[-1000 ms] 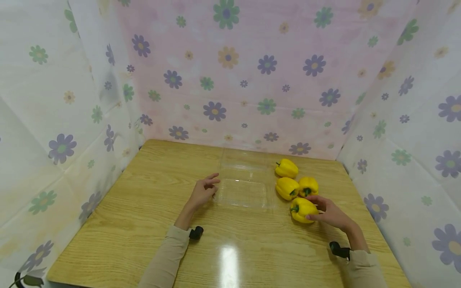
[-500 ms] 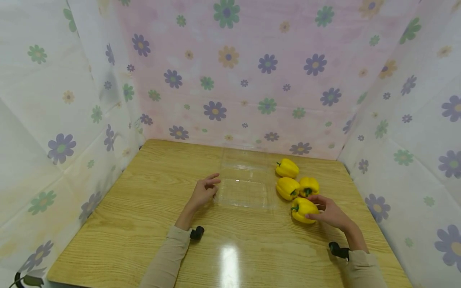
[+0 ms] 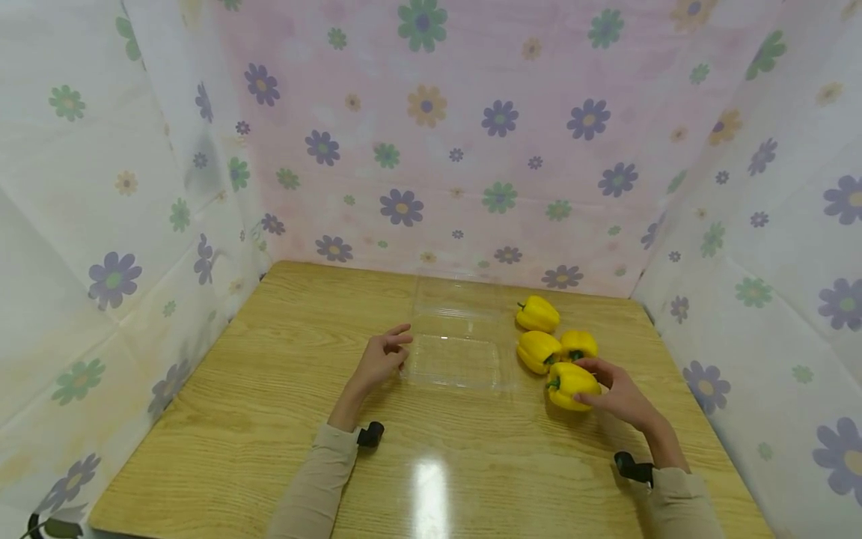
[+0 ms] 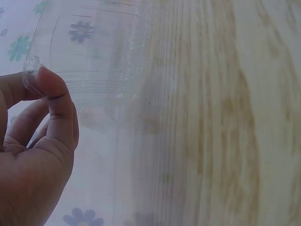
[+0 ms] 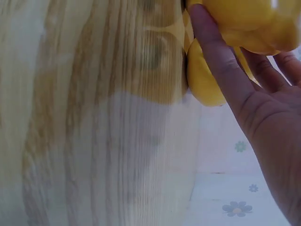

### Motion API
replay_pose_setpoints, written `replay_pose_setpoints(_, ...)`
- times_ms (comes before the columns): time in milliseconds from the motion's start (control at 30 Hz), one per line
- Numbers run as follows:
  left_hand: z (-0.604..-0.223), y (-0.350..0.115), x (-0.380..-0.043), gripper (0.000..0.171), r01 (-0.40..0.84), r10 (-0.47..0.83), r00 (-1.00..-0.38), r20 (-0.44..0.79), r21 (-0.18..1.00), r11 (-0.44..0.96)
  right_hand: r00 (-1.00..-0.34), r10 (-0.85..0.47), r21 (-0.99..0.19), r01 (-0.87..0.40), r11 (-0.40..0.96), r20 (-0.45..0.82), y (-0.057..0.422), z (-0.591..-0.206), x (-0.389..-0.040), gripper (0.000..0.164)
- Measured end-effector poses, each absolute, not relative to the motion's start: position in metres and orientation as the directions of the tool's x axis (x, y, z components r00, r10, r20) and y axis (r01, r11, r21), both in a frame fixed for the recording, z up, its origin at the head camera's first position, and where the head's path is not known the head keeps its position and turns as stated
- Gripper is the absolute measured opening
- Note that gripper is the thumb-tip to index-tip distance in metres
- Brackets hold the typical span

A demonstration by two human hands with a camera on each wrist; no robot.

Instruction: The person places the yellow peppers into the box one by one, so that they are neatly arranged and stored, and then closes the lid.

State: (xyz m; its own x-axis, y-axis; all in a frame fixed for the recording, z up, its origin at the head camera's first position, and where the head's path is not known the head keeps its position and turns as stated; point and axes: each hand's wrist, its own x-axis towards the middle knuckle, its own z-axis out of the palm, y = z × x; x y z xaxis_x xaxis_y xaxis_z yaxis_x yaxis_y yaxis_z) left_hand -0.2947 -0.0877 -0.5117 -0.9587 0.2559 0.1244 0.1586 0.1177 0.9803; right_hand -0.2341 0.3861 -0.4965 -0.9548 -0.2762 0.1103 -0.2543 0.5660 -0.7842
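Note:
My right hand (image 3: 622, 398) grips a yellow bell pepper (image 3: 569, 388) by its right side, with the green stem facing left. In the right wrist view, that pepper (image 5: 240, 16) sits between thumb and fingers, seemingly just off the table. At its corner, a clear plastic clamshell container (image 3: 454, 363) is pinched by my left hand (image 3: 377, 361). The left wrist view shows the thumb (image 4: 52, 84) on the corner of the container (image 4: 94, 61). The container lies open, its lid (image 3: 458, 296) folded back toward the wall.
Two yellow peppers, one on the left (image 3: 539, 352) and one on the right (image 3: 578, 346), lie just behind the held one. Another pepper (image 3: 537, 314) lies farther back. A flowered cloth (image 3: 431, 150) walls the wooden table (image 3: 303, 314) at the back and sides.
The right hand has raised the gripped pepper slightly, up and a little to the right in the head view. The left hand and the container stay where they were.

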Motion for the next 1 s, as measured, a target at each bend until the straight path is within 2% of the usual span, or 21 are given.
replay_pose_setpoints(367,-0.508,-0.087,-0.296,0.036,0.150,0.248,-0.962,0.114,0.980,0.131,-0.925,-0.205,-0.862,-0.374,0.342,0.320,0.380,-0.494,-0.241,0.053)
replay_pose_setpoints(700,-0.507,-0.088,-0.295,0.037,0.161,0.261,-0.957,0.124,0.979,0.125,-0.918,-0.119,-0.890,-0.396,0.224,0.379,0.367,-0.491,-0.248,0.056)
replay_pose_setpoints(1000,-0.511,-0.087,-0.298,0.037,0.157,0.269,-0.955,0.122,0.981,0.112,-0.909,-0.137,-0.896,-0.413,0.165,0.394,0.352,-0.496,-0.253,0.055)
